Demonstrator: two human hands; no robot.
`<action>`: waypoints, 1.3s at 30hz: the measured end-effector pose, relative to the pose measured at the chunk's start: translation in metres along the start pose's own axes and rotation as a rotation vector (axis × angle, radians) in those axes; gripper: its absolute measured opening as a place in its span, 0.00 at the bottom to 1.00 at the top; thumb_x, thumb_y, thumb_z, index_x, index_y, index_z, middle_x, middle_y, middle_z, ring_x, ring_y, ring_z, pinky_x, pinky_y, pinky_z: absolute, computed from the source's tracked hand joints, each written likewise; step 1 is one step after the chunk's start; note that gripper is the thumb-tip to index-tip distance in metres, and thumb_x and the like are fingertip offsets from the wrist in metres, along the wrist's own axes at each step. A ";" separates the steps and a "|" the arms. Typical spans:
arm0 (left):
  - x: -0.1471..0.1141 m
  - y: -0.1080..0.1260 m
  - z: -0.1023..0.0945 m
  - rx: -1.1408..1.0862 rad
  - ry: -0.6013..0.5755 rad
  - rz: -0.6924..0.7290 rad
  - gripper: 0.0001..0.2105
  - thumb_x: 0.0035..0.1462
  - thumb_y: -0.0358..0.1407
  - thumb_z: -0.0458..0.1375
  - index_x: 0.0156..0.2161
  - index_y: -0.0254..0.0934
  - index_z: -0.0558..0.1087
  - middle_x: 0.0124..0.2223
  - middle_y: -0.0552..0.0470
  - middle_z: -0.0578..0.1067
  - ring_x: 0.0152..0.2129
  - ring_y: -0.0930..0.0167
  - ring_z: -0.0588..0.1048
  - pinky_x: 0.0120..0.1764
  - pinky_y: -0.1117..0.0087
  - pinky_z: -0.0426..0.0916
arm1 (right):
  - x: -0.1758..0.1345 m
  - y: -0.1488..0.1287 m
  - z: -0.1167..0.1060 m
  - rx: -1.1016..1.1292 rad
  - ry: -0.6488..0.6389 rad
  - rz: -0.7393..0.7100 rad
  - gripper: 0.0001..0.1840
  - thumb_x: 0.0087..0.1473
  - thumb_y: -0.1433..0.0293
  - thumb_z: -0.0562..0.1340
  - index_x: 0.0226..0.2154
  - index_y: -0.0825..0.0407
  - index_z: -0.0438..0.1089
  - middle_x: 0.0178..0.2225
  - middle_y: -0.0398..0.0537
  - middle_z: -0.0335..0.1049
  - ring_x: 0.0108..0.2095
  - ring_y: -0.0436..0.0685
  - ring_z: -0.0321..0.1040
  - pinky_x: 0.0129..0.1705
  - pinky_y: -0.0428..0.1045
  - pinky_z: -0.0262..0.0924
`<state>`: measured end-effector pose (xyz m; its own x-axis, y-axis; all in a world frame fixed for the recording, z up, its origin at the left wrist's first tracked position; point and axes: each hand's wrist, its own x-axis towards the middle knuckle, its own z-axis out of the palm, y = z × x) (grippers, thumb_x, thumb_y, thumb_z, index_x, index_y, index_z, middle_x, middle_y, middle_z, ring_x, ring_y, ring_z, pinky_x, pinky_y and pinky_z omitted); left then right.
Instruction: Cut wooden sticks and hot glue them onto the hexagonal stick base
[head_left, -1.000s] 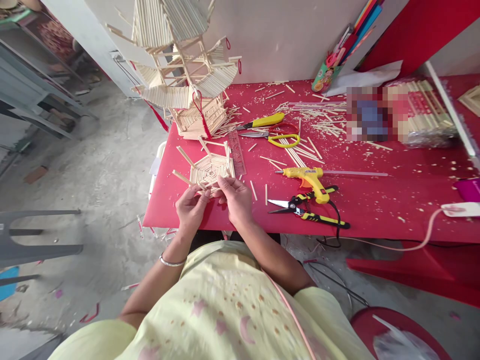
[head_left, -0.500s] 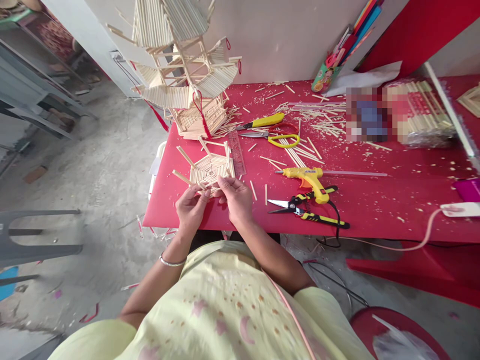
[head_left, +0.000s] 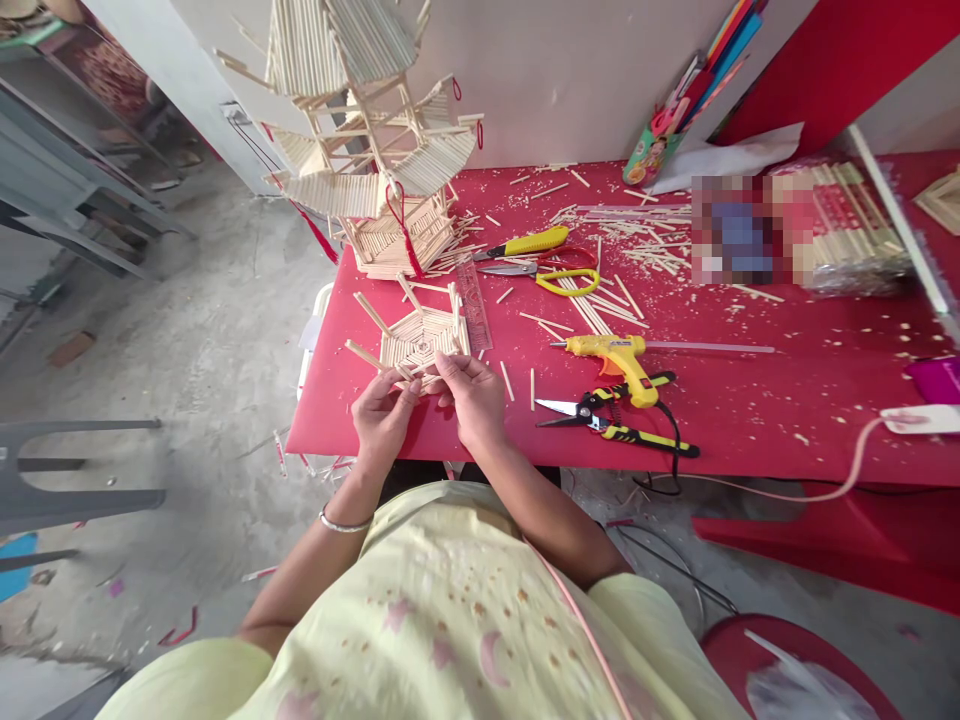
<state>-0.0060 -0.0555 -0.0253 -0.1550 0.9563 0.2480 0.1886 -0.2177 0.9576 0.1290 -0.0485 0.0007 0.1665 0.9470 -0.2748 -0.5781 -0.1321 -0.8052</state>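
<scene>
A hexagonal stick base [head_left: 422, 338] with several sticks rising from its corners lies on the red table near its front left. My left hand [head_left: 384, 412] pinches its near edge, thumb and fingers closed on the sticks there. Beside it, my right hand [head_left: 472, 395] grips the near right part of the same base between thumb and fingers. Where the fingertips meet, the sticks are partly hidden. Just behind stands a tall pagoda of sticks [head_left: 367, 190] with red tassels.
A clear ruler [head_left: 475, 308], a yellow cutter [head_left: 534, 241] and scissors [head_left: 566, 281] lie behind my right hand. Further right are a yellow glue gun [head_left: 611, 350], pruning shears [head_left: 592, 410] and loose sticks [head_left: 660, 245]. A cord [head_left: 795, 494] runs along the table's front edge.
</scene>
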 end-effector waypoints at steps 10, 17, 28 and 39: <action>-0.001 0.001 0.000 0.008 0.005 0.004 0.12 0.58 0.43 0.69 0.44 0.40 0.83 0.45 0.46 0.83 0.43 0.64 0.80 0.52 0.61 0.75 | 0.000 0.002 -0.001 -0.002 -0.013 -0.004 0.18 0.50 0.53 0.73 0.29 0.51 0.77 0.29 0.45 0.82 0.23 0.48 0.75 0.20 0.41 0.61; 0.000 0.002 0.001 0.009 0.000 0.003 0.13 0.57 0.44 0.69 0.43 0.39 0.83 0.44 0.46 0.83 0.42 0.64 0.80 0.52 0.60 0.75 | 0.000 0.002 -0.001 -0.019 -0.003 0.008 0.19 0.50 0.52 0.73 0.30 0.51 0.77 0.31 0.46 0.82 0.23 0.48 0.75 0.19 0.41 0.60; 0.000 0.000 0.000 0.002 0.009 -0.009 0.14 0.56 0.44 0.70 0.43 0.38 0.83 0.44 0.46 0.83 0.43 0.64 0.81 0.52 0.62 0.75 | 0.000 0.001 -0.001 -0.012 0.000 0.006 0.18 0.50 0.52 0.73 0.29 0.50 0.77 0.30 0.45 0.82 0.23 0.49 0.75 0.19 0.41 0.61; 0.000 -0.002 -0.001 0.026 -0.002 0.006 0.13 0.59 0.43 0.68 0.45 0.39 0.83 0.46 0.45 0.83 0.44 0.64 0.80 0.53 0.61 0.75 | 0.000 0.002 -0.001 0.008 -0.008 0.004 0.18 0.50 0.53 0.73 0.30 0.50 0.77 0.30 0.45 0.82 0.22 0.48 0.75 0.19 0.41 0.61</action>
<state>-0.0068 -0.0556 -0.0269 -0.1515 0.9553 0.2537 0.2148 -0.2187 0.9519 0.1291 -0.0487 -0.0014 0.1573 0.9488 -0.2738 -0.5849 -0.1338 -0.8000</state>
